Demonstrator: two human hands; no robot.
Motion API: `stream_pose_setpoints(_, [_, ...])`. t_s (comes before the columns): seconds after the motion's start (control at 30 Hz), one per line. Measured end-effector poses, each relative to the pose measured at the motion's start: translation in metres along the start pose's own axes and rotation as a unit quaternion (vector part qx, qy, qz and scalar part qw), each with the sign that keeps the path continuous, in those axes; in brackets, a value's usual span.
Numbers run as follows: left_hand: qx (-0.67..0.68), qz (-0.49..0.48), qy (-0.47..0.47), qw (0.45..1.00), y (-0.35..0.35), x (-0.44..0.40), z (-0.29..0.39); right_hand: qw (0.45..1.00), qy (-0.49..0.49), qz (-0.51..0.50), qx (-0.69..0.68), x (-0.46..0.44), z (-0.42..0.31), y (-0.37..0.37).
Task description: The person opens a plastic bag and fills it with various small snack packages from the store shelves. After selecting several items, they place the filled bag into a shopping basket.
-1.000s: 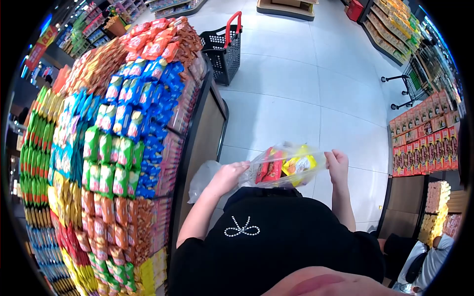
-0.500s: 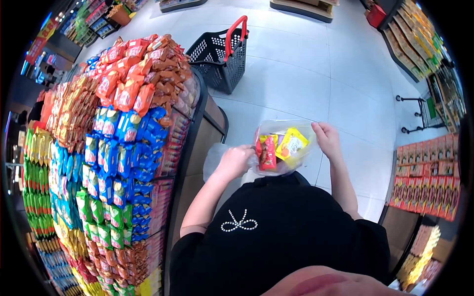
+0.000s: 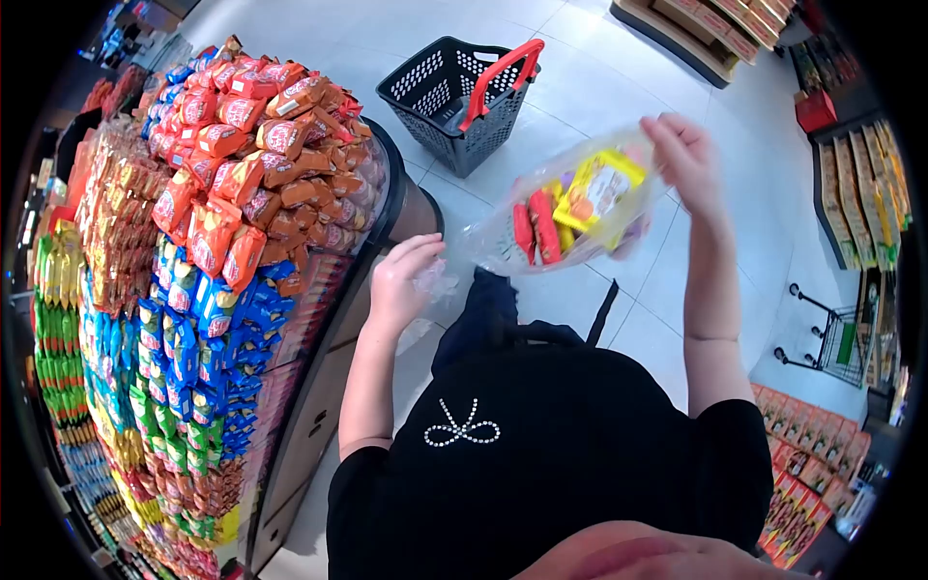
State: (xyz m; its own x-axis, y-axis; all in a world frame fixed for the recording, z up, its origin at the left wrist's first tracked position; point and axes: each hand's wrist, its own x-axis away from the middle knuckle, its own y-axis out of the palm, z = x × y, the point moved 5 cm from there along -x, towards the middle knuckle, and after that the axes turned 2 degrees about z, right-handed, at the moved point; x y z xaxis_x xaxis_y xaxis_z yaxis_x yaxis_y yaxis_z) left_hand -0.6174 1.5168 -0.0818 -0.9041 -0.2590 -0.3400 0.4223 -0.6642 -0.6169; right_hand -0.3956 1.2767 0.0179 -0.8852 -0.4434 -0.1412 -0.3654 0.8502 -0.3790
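My right hand [image 3: 684, 159] is raised, its fingers closed on the gathered edge of a clear plastic bag [image 3: 488, 237]. The bag hangs slanted out to the left. Inside it lie a yellow snack packet [image 3: 605, 188] and red snack packets [image 3: 544, 227]; something purplish shows at its right side. My left hand [image 3: 401, 280] is beside the snack display, apart from the bag's left end. Crumpled clear plastic [image 3: 440, 280] is held at its fingers, and I cannot tell whether it joins the bag.
A black shopping basket [image 3: 459, 116] with a red handle [image 3: 503, 82] stands on the tiled floor ahead. Left of me rises a display heaped with wrapped snacks [image 3: 217, 232]. A cart [image 3: 826, 333] and shelves [image 3: 860, 193] are at the right.
My right hand has lifted and moved forward with the bag. My left hand has come off the bag's side and moved left. The view has shifted, bringing the basket nearer.
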Motion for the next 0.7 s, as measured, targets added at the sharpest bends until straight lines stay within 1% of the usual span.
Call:
stream_pose_setpoints(0.03, [0.0, 0.004, -0.008, 1.0, 0.003, -0.007, -0.007, 1.0, -0.014, -0.013, -0.004, -0.023, -0.009, -0.007])
stream_pose_setpoints(0.1, [-0.031, 0.026, -0.026, 0.999, 0.008, -0.024, -0.026, 0.994, -0.102, 0.04, -0.016, -0.071, -0.027, -0.025])
stream_pose_setpoints(0.17, [-0.025, 0.024, -0.041, 0.999, 0.019, -0.036, -0.05, 0.99, -0.128, 0.062, 0.005, -0.127, -0.044, -0.053])
stream_pose_setpoints(0.23, [-0.058, -0.005, -0.103, 0.993, 0.036, -0.043, -0.074, 0.981, -0.167, 0.103, 0.004, -0.186, -0.072, -0.076])
stream_pose_setpoints(0.27, [-0.06, -0.008, -0.112, 0.992, 0.043, -0.049, -0.08, 0.982, -0.19, 0.021, 0.006, -0.204, -0.101, -0.069])
stream_pose_setpoints(0.33, [-0.054, -0.013, -0.124, 0.991, 0.053, -0.063, -0.088, 0.977, -0.203, -0.068, 0.006, -0.237, -0.133, -0.047])
stream_pose_setpoints(0.43, [-0.057, -0.02, -0.152, 0.987, 0.06, -0.081, -0.096, 0.951, -0.299, 0.051, 0.058, -0.297, -0.154, -0.026])
stream_pose_setpoints(0.47, [-0.059, -0.02, -0.17, 0.983, 0.061, -0.084, -0.098, 0.978, -0.208, -0.019, 0.031, -0.357, -0.144, -0.043])
stream_pose_setpoints(0.5, [-0.058, -0.019, -0.177, 0.982, 0.061, -0.088, -0.102, 0.978, -0.205, -0.026, 0.03, -0.364, -0.142, -0.029])
stream_pose_setpoints(0.57, [-0.066, -0.01, -0.202, 0.977, 0.061, -0.092, -0.109, 0.948, -0.301, 0.037, 0.096, -0.369, -0.149, 0.007])
stream_pose_setpoints(0.6, [-0.066, -0.008, -0.209, 0.976, 0.061, -0.093, -0.112, 0.953, -0.289, 0.024, 0.093, -0.386, -0.14, 0.02])
stream_pose_setpoints(0.63, [-0.08, 0.006, -0.215, 0.973, 0.059, -0.093, -0.116, 0.957, -0.251, 0.022, 0.144, -0.397, -0.134, 0.037])
stream_pose_setpoints(0.7, [-0.095, 0.026, -0.229, 0.968, 0.06, -0.093, -0.123, 0.963, -0.218, -0.059, 0.143, -0.441, -0.098, 0.068])
